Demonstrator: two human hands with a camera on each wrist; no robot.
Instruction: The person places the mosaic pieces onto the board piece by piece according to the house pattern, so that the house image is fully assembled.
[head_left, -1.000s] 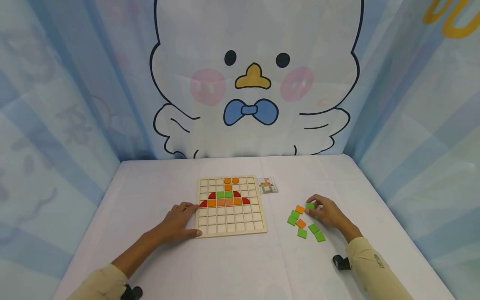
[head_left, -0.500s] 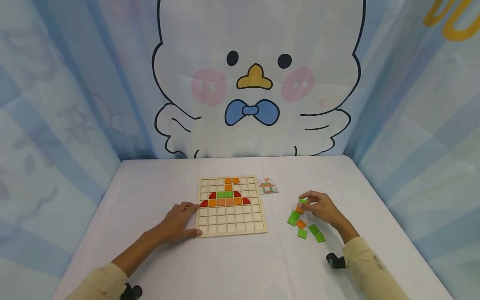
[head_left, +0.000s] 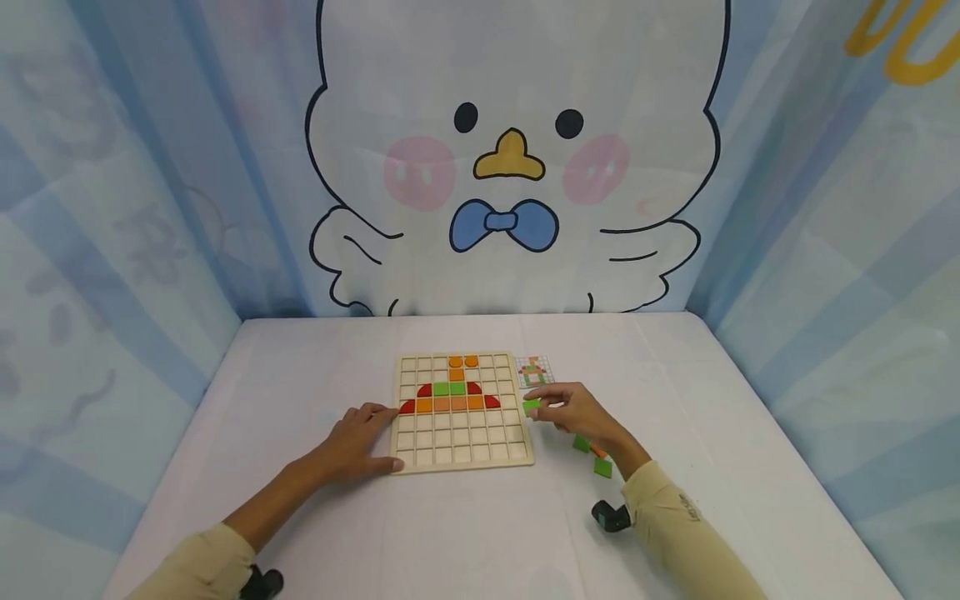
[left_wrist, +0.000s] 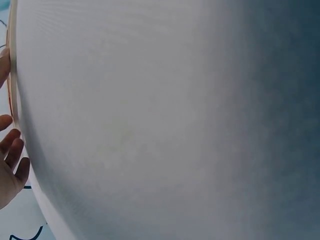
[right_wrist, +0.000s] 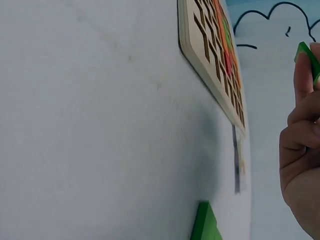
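Observation:
A wooden grid board lies on the table with red, orange and green pieces set in its upper part. My left hand rests against the board's left side, its thumb at the near corner and its fingertips at the edge higher up. In the left wrist view, that hand's fingers show beside the board's rim. My right hand pinches a green square tile just by the board's right edge. The right wrist view has the same green tile between thumb and fingers, raised off the table.
A small pattern card lies at the board's upper right, partly behind my right hand. Loose tiles, among them a green tile and an orange tile, lie under and beside the right forearm, which hides others. Printed curtains enclose the table.
My right hand has carried the green tile left from the loose tiles to the board's right edge. My left hand has stayed at the board.

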